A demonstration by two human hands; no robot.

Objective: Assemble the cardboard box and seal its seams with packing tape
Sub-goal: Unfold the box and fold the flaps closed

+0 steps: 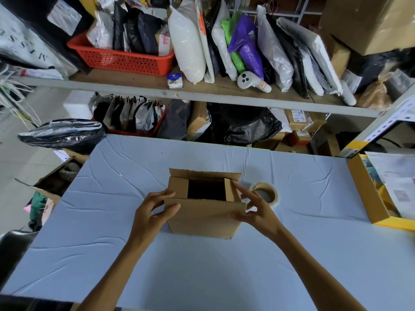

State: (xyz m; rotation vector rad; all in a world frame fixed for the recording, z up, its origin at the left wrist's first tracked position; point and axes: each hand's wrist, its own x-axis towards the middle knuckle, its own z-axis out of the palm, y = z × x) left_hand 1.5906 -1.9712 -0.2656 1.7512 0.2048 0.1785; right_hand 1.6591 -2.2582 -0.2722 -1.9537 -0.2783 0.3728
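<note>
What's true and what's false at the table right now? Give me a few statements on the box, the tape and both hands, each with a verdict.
1. The cardboard box stands on the table with its top open. True.
2. The right hand holds the tape roll. False: the roll lies on the table to the right of the box, beyond that hand.
3. The left hand touches the box's left side, and the right hand is at its right side. True.
4. The top seam is taped shut. False: the flaps are not folded down, and the dark inside shows.
</note>
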